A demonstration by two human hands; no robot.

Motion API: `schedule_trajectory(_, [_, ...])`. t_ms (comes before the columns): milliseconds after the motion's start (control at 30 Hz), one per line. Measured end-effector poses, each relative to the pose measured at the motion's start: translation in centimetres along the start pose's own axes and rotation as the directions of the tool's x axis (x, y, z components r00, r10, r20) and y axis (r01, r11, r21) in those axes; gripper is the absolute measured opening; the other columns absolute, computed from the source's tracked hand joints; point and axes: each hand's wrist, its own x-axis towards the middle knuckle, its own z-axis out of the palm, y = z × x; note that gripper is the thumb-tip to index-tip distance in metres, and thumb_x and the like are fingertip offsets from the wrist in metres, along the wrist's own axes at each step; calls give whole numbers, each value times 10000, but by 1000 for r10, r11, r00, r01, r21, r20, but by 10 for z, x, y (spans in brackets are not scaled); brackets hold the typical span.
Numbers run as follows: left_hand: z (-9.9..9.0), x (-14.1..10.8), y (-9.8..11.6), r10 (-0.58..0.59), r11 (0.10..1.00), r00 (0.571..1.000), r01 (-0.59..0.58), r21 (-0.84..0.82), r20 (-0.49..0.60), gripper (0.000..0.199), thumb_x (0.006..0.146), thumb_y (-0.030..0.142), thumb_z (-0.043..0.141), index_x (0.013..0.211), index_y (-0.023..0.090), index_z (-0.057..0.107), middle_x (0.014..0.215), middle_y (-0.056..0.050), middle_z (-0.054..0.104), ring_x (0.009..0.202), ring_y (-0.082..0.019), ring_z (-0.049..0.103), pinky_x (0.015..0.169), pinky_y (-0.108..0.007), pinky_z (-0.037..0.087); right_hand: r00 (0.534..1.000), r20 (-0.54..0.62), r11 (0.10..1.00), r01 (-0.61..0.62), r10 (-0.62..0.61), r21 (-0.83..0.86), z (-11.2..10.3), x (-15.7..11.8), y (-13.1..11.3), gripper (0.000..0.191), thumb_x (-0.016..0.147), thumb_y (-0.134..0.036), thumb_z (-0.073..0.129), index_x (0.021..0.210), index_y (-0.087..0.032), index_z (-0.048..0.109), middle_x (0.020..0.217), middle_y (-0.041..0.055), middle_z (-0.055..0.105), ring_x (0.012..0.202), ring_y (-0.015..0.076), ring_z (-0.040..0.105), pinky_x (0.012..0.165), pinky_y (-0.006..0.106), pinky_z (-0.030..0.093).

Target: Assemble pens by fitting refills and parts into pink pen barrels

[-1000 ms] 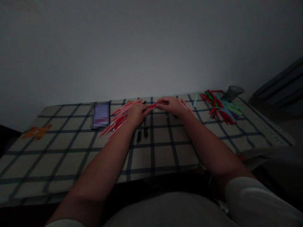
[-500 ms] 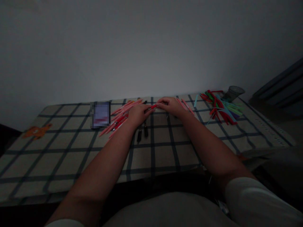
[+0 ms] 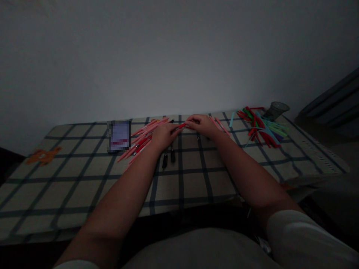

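Between my two hands is a slim red pen [image 3: 182, 126], partly covered by the fingers. My left hand [image 3: 164, 135] is closed on its left end, thumb and fingers pinching. At the other end the fingertips of my right hand [image 3: 202, 125] are pinched together on it. Beside my left hand lies a loose pile of pink and red pens [image 3: 140, 142], some with silvery parts. Two black pen-like pieces [image 3: 165, 160] stick out below my left hand. To the right of my right hand lie a few pink sticks [image 3: 220, 124].
A phone-like device with a blurred screen [image 3: 120, 135] lies left of the pile. An orange bear-shaped figure [image 3: 43, 155] is at the far left. Red, green, blue and purple strips [image 3: 263, 129] lie on the right, before a dark see-through cup [image 3: 277, 110]. A checked cloth [image 3: 193, 183] covers the table; a wall stands behind.
Hardly anything differs. Both hands stay at the same spot on the red pen, with only a slight shift of the fingers.
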Motion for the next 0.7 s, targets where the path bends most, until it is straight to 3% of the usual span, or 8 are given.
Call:
schedule_trajectory(333, [-1, 0, 0, 10, 1000, 1000, -10, 7, -2, 374, 1029, 463, 557, 1265, 263, 766, 1055, -78, 790, 959, -241, 695, 772, -319, 468, 1000, 8, 1000, 14, -14, 4, 1, 0, -1, 407, 830, -548, 647, 899, -151, 706, 803, 58, 674, 738, 172, 557, 676, 299, 429])
schedule_trajectory(600, [-6, -1, 6, -12, 999, 998, 9, 50, 54, 370, 1032, 472, 547, 1238, 267, 776, 990, -68, 790, 917, -235, 692, 719, -303, 428, 1000, 15, 998, 4, -3, -65, 0, -1, 2, 403, 842, -534, 638, 917, -147, 722, 805, 59, 688, 742, 173, 553, 661, 288, 406])
schedule_trajectory(700, [-7, -1, 7, 5, 998, 996, -11, 57, 93, 366, 1035, 475, 531, 1192, 265, 787, 959, -63, 787, 896, -231, 692, 715, -303, 434, 999, 38, 986, 11, -5, -166, -1, -1, 4, 381, 872, -515, 616, 902, -150, 724, 794, 56, 687, 745, 174, 559, 669, 286, 399])
